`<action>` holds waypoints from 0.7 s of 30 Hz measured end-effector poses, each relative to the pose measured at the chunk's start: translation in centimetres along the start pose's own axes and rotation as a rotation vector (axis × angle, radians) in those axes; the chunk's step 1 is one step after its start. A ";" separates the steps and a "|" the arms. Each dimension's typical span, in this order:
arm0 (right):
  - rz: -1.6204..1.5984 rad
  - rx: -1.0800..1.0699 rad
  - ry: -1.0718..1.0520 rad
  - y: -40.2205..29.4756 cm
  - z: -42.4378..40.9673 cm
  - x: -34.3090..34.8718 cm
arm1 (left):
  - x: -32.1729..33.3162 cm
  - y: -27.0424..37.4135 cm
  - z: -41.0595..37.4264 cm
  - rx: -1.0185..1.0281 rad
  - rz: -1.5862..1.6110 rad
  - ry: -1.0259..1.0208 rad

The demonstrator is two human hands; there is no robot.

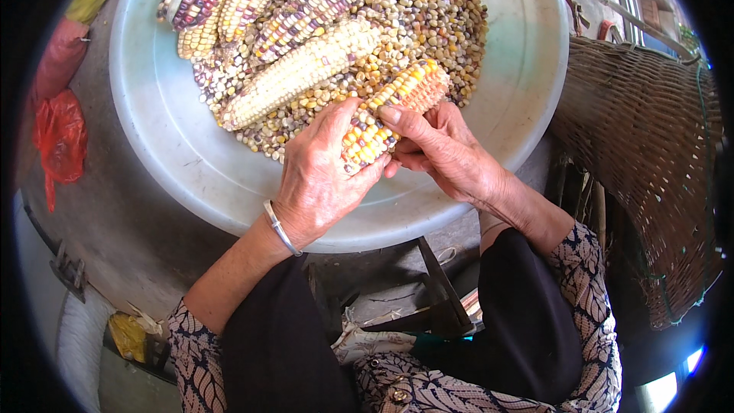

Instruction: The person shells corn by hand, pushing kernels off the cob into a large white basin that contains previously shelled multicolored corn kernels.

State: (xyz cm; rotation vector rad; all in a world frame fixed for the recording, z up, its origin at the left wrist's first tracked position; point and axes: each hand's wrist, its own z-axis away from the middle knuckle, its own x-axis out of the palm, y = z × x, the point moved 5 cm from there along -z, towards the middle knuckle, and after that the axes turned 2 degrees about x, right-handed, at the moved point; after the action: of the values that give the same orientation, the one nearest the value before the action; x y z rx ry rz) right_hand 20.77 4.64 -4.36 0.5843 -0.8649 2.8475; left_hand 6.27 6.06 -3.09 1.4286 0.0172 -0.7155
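Observation:
A partly shelled corn cob point(375, 129) with yellow, white and purple kernels is held over a large pale plastic basin point(189, 149). Its far right side is bare and reddish. My left hand point(318, 169), with a silver bangle at the wrist, grips the cob's near end. My right hand point(444, 152) wraps the other side, its thumb pressed on the kernels; some fingers are hidden under the cob. Just beyond lies a whitish corn cob point(304, 74) on a heap of loose kernels point(424, 17). Speckled purple-and-white cobs point(318, 11) rest at the upper left of the heap.
A woven wicker basket point(636, 120) stands close on the right. On the left, a red plastic bag point(60, 137) lies on the concrete floor point(132, 229). Between my knees is a dark wooden frame point(441, 287). A yellow packet point(127, 335) sits at the lower left.

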 end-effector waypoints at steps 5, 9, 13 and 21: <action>0.018 0.014 -0.019 0.0 0.3 0.0 | -0.1 -0.3 0.1 -0.088 0.130 -0.040; -0.091 0.039 -0.060 0.7 0.2 -0.2 | 0.0 -1.0 0.1 -0.248 0.312 -0.028; -0.084 0.060 -0.020 -0.3 0.0 0.9 | -0.5 0.1 0.0 0.013 -0.107 0.030; 0.087 -0.026 -0.017 -1.3 0.0 1.0 | -0.3 0.3 0.0 -0.072 0.050 0.011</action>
State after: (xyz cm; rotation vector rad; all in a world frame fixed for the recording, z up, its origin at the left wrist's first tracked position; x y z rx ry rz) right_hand 20.13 5.77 -3.32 0.5820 -0.9506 2.9079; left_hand 6.16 6.24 -2.69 1.3597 0.0153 -0.6598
